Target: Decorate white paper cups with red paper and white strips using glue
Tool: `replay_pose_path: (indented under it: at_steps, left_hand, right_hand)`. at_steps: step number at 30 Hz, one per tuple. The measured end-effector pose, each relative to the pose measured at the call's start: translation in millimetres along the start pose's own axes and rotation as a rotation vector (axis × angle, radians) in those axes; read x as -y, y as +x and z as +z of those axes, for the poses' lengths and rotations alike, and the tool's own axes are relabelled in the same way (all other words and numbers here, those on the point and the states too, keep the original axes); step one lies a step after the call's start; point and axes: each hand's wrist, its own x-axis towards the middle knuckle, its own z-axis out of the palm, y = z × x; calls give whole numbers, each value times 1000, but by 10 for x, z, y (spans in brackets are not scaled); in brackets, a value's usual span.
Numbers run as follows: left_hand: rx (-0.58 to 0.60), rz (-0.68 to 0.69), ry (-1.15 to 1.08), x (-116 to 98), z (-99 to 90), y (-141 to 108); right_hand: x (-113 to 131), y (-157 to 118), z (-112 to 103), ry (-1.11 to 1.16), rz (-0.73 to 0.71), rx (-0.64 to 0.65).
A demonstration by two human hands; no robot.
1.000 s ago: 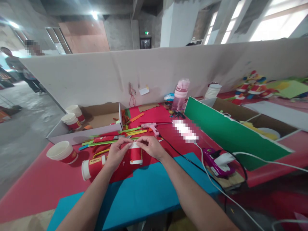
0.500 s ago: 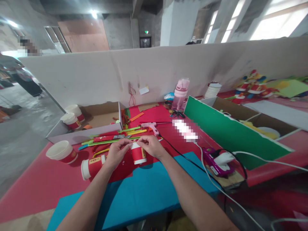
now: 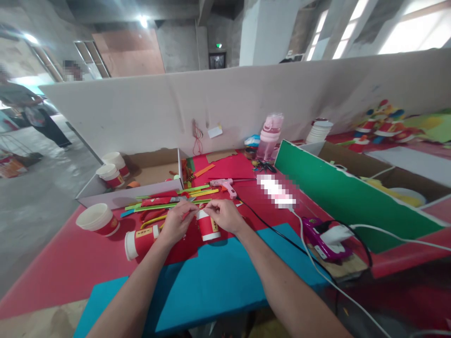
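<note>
A red-and-white paper cup (image 3: 207, 227) stands base up near the front of the work area, leaning slightly. My left hand (image 3: 179, 219) is at the cup's upper left, thumb and index finger pinched together. My right hand (image 3: 224, 216) reaches over the cup's upper right with its fingers pinched too, close to the left fingertips. Whatever is between the fingers is too small to make out. Left of my left hand lies another red-and-white cup (image 3: 141, 241) on its side. A pink glue gun (image 3: 225, 186) rests just beyond my right hand.
Blue sheet (image 3: 225, 277) covers the table's front. Stacked cups (image 3: 98, 219) stand at left beside a white box (image 3: 130, 196). Green and yellow strips (image 3: 169, 205) lie behind my hands. At right are a purple power strip (image 3: 326, 239), cables and a green-sided box (image 3: 338, 197). A pink bottle (image 3: 270, 137) stands behind.
The view has shifted slightly, so the table things appear a little further right. Both hands stay pinched at the cup's top, with only slight finger movement.
</note>
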Motion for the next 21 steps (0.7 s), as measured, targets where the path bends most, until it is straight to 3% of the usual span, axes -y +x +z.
replay_pose_path:
  at_steps: [4, 14, 21]
  left_hand:
    - [-15, 40, -4, 8, -19, 15]
    - [-56, -90, -61, -38, -10, 6]
    - [-106, 114, 159, -99, 39, -11]
  right_hand:
    - [6, -4, 1, -16, -1, 6]
    - [65, -39, 49, -156, -124, -71]
    - [84, -53, 96, -127, -107, -108]
